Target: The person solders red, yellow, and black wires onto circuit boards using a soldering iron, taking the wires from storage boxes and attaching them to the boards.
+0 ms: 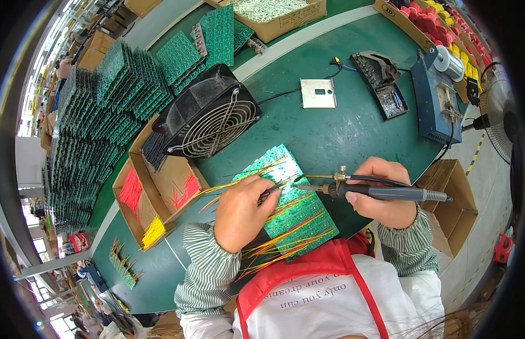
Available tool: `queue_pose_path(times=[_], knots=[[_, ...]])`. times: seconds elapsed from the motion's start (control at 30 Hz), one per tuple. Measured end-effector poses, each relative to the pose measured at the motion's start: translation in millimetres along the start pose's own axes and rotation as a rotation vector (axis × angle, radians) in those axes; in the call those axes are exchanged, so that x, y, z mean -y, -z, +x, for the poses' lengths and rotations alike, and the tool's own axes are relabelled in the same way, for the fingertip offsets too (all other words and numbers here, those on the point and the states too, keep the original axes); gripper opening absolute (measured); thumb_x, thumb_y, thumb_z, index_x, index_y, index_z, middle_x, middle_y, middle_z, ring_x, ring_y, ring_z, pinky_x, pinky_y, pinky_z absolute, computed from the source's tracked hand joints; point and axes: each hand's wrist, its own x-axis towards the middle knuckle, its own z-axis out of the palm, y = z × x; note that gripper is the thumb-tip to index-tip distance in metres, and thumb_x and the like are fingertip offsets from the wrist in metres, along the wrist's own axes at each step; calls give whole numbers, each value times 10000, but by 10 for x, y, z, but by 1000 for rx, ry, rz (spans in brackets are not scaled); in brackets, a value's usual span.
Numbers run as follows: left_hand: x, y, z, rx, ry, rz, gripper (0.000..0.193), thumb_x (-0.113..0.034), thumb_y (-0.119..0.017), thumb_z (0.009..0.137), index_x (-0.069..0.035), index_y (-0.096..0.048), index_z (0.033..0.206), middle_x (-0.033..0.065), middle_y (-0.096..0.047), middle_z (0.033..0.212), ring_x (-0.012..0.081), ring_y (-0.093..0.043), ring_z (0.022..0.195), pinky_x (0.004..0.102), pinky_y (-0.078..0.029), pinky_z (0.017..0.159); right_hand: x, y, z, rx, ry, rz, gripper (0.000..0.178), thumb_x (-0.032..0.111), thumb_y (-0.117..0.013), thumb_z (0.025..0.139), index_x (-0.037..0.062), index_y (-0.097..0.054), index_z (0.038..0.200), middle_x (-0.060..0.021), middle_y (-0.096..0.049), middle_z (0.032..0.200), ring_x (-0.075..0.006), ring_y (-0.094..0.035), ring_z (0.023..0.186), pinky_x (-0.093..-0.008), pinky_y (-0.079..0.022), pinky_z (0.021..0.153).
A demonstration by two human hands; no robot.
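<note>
A green circuit board panel (307, 212) lies on the green table in front of me, with red, yellow and black wires (296, 230) running out from it to the left. My right hand (382, 195) grips a grey soldering iron (381, 191) with a brass solder-feed tube on top. Its tip points left, at the middle of the panel. Over the panel's left side, my left hand (244, 210) is closed on what looks like dark tweezers (272, 191), their points near the iron's tip. The fingers hide part of them.
A black fan (211, 116) stands beyond my left hand, beside a cardboard box (155, 186) of cut wires. Stacked circuit boards (93, 124) fill the far left. At the back right are a tool holder (381, 85) and a blue solder feeder (434, 96).
</note>
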Motion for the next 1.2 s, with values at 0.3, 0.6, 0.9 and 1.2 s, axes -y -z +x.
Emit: queue_pose_path(times=[0.3,0.6,0.9,1.2], knots=[[-37,334,13,-391,94,374,92,-125,-664,786,-37,-645,809,106,-615,767,290,-610,691,384,-472,601,-27,93,-50,-19,10,-57,182,109,-723,697,-2,-602,774,-21,-601,638,-56,-539,570,-220,-429,518],[-104,-113,118,-41,-65,66,137,-124,-696,769,-2,-650,810,116,-598,738,275,-581,622,352,-452,560,-3,104,-51,-50,-50,-16,190,115,-727,694,-2,-606,783,-24,-609,662,-55,-540,592,-220,-435,539],[-125,-141,185,-18,-70,68,140,-126,-698,763,-2,-654,815,116,-603,743,282,-588,631,359,-457,562,-62,119,-24,-51,-29,-46,188,108,-728,683,1,-603,773,-27,-601,651,-55,-518,572,-218,-421,529],[48,-69,6,-10,-46,80,129,-145,-643,772,-33,-656,835,128,-602,786,315,-604,711,402,-485,616,10,2,10,-67,-36,-24,162,103,-711,701,18,-590,769,-11,-572,628,-76,-517,552,-228,-409,508]])
